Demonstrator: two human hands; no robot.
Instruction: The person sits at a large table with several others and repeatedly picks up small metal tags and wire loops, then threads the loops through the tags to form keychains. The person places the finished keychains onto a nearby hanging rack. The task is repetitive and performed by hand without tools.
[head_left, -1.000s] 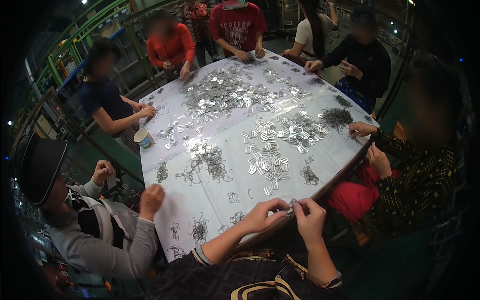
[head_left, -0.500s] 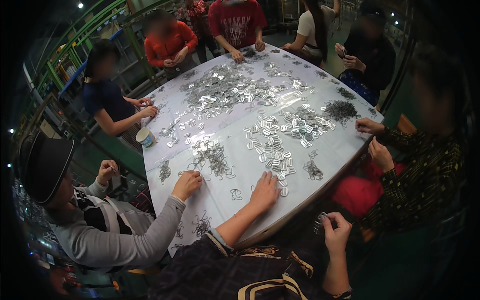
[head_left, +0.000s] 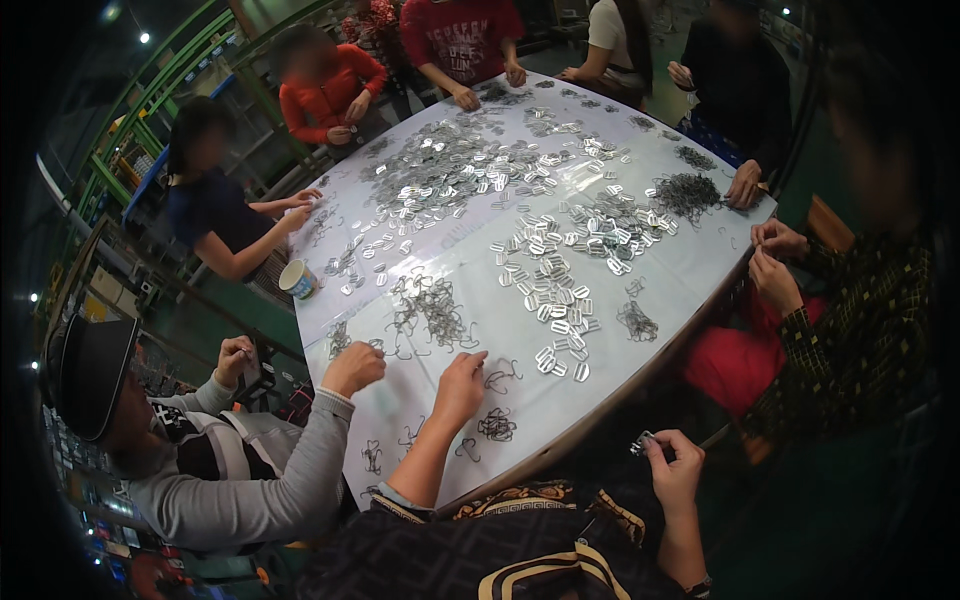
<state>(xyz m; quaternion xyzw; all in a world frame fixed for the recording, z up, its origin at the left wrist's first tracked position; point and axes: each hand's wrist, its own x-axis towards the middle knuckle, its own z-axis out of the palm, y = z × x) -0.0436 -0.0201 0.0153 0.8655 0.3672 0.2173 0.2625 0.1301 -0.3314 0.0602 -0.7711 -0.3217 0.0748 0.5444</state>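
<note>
Over the near part of the white-covered table (head_left: 560,410) my left hand (head_left: 460,390) reaches forward, fingers drawn together beside a few loose wire hooks (head_left: 502,375). What its fingertips hold, if anything, is too small to make out. My right hand (head_left: 675,465), off the table's near right edge, pinches a small shiny metal buckle (head_left: 641,441) between thumb and finger. Flat silver buckles (head_left: 553,300) lie scattered ahead, to the right of a heap of dark wire hooks (head_left: 432,308). A small clump of hooks (head_left: 497,426) rests near my left wrist.
At my left, a neighbour's grey-sleeved hand (head_left: 353,370) works close to my left hand. A paper cup (head_left: 297,279) stands on the left edge. Several other people surround the table; one person's hands (head_left: 780,262) are at the right edge. A dark pile (head_left: 688,197) sits far right.
My left hand has moved left from the near buckles to the wire hooks, its fingers more gathered. My right hand keeps its buckle. A hand at the far right now reaches onto the table edge.
</note>
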